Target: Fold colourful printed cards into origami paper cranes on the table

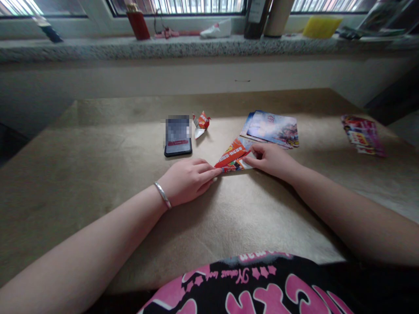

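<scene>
A folded sheet of printed paper [233,152], red and orange with a pale part, lies on the table between my hands. My left hand [193,179], with a silver bracelet at the wrist, rests on the table, its fingertips pressing the paper's narrow left point. At the paper's right side, my right hand [270,159] pinches the edge between thumb and fingers. Beyond the paper stands a small folded paper crane [201,122] in red and white. Left of the crane lies a phone [178,146], its screen blurred out.
Several printed cards [273,127] lie overlapping behind my right hand. A fanned pink and red stack of papers [363,136] is at the table's right. Along the windowsill [183,51] stand a red container [138,24], bottles [257,19] and a yellow block [322,27].
</scene>
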{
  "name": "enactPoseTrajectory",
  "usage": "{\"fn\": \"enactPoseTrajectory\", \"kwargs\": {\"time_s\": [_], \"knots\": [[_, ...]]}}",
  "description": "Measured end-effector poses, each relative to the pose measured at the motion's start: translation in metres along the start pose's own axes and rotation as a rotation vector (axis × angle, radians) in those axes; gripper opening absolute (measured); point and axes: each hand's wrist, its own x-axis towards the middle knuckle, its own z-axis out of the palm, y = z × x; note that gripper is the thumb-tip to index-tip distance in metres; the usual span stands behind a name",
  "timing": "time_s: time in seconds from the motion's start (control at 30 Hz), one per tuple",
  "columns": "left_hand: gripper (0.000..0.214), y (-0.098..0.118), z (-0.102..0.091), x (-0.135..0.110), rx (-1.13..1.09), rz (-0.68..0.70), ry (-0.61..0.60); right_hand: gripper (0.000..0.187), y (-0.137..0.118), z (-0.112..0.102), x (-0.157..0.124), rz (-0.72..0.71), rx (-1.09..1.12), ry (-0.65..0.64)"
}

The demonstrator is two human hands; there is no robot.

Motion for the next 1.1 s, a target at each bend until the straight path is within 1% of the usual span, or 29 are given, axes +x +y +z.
{"fn": "enactPoseTrajectory", "kwargs": {"time_s": [0.13,0.23,0.43,0.67,0.8,1.0,1.1], "knots": [[0.029,0.0009,0.0009,0.0005,-0.012,-0.023,-0.016,0.039,0.0014,0.0009,0.0013,0.019,0.016,0.026],[0.029,0.0014,0.0005,0.0018,-0.023,-0.021,-0.021,0.041,0.0027,0.0019,0.0025,0.027,0.028,0.028],[0.029,0.001,-0.0002,0.0019,-0.058,-0.023,-0.027,0.036,0.0059,0.0039,0.0049,0.044,-0.004,0.011],[0.03,0.0008,-0.0026,0.0007,-0.04,-0.022,-0.087,0.028,-0.0015,0.0017,0.0038,0.022,-0.114,0.008],[0.03,0.001,-0.0028,0.0013,-0.039,-0.029,-0.104,0.028,-0.0029,0.0016,0.0037,0.016,-0.147,0.016],[0.03,0.0046,-0.0017,0.0028,-0.037,-0.042,-0.078,0.027,-0.0005,0.001,0.0068,0.019,-0.221,0.045],[0.03,0.0066,-0.0005,0.004,-0.027,-0.05,-0.06,0.027,0.0008,0.0001,0.0079,0.004,-0.218,0.043]]}}
